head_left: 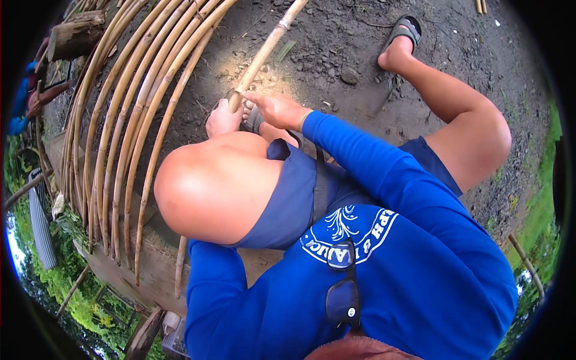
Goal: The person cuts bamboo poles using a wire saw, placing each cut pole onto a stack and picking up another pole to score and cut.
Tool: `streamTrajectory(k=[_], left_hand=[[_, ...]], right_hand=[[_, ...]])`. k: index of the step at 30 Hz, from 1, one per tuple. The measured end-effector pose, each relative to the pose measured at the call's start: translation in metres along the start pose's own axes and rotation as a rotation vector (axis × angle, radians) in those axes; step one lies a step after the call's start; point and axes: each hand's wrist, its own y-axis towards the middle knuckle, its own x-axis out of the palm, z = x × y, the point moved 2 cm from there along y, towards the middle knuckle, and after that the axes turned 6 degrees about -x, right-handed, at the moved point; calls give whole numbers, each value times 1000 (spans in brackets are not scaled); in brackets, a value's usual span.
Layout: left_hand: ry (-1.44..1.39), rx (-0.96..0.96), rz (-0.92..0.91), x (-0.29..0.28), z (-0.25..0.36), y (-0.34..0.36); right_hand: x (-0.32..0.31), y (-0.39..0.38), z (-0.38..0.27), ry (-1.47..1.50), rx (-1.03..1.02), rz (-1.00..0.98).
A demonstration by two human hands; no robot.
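Observation:
A pale bamboo pole (269, 47) slants down from the top centre to my two hands. My left hand (222, 120) is closed round its lower end beside my bent left knee. My right hand (278, 111) is closed at the same pole just right of the left one, index finger and thumb against it. A small dark piece at their meeting point is too small to make out. Behind them, my left foot in a sandal is partly hidden.
Many curved bamboo poles (144, 108) fan out at left, near a cut log (75, 35). A co-worker's arm and blue sleeve (24, 99) show at the far left. My outstretched right leg (456, 117) rests on muddy, stony ground (348, 54). Greenery edges both sides.

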Motion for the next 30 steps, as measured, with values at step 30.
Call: streamTrajectory(k=[30], left_hand=[[-374, 128, -382, 45, 5, 9]], right_hand=[[-58, -92, -22, -114, 389, -248]])
